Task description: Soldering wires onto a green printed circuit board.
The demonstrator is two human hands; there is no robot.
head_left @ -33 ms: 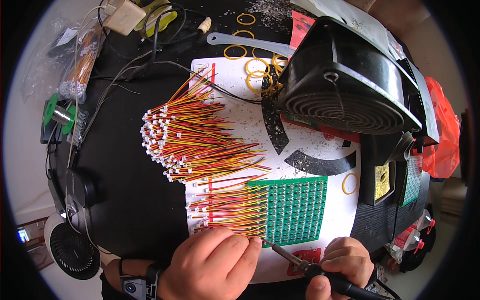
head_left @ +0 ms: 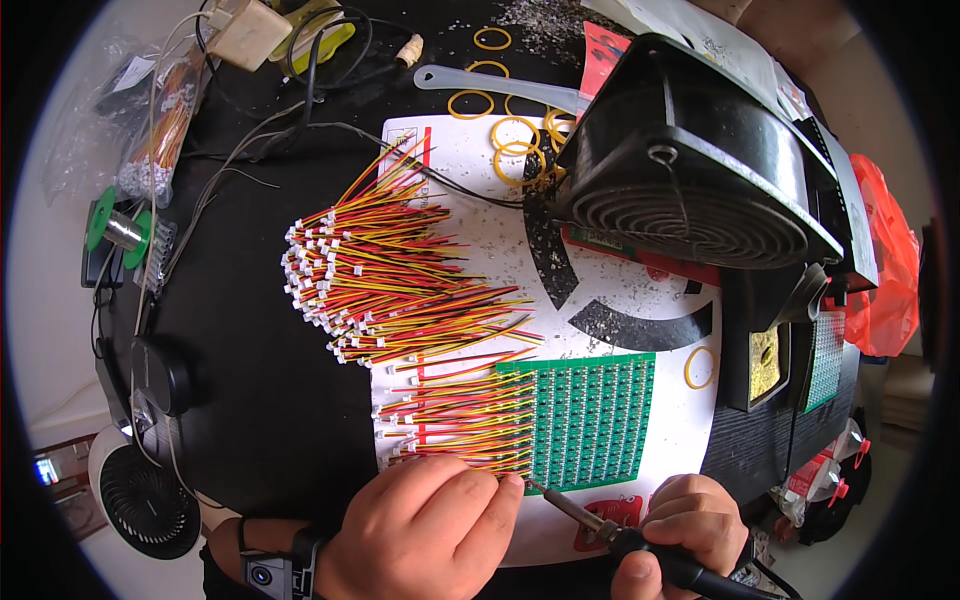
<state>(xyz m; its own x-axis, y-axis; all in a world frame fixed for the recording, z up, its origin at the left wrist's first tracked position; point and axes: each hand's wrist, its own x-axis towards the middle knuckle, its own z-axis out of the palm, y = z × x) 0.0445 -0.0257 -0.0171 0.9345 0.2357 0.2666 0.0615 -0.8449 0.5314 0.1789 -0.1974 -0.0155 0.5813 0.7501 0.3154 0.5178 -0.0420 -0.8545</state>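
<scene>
My right hand [head_left: 695,530] grips the dark handle of a soldering iron [head_left: 585,515]. Its metal tip points up and left to the lower left corner of a green circuit board panel [head_left: 600,425]. Beside that tip, my left hand [head_left: 435,525] is closed, fingertips pinched at the bare end of a connector wire [head_left: 508,472]; most of this wire lies hidden under the hand. Several red, black and yellow wires with white plugs [head_left: 455,410] run in rows onto the panel's left edge. Above them spreads a heap of similar loose wires [head_left: 390,270].
A black fan [head_left: 690,160] stands at the far right, above a yellow sponge in a holder [head_left: 763,365]. Rubber bands [head_left: 515,135] lie at the back near a translucent plastic strip [head_left: 490,80]. On the left are a solder spool [head_left: 122,232] and a small fan [head_left: 150,505].
</scene>
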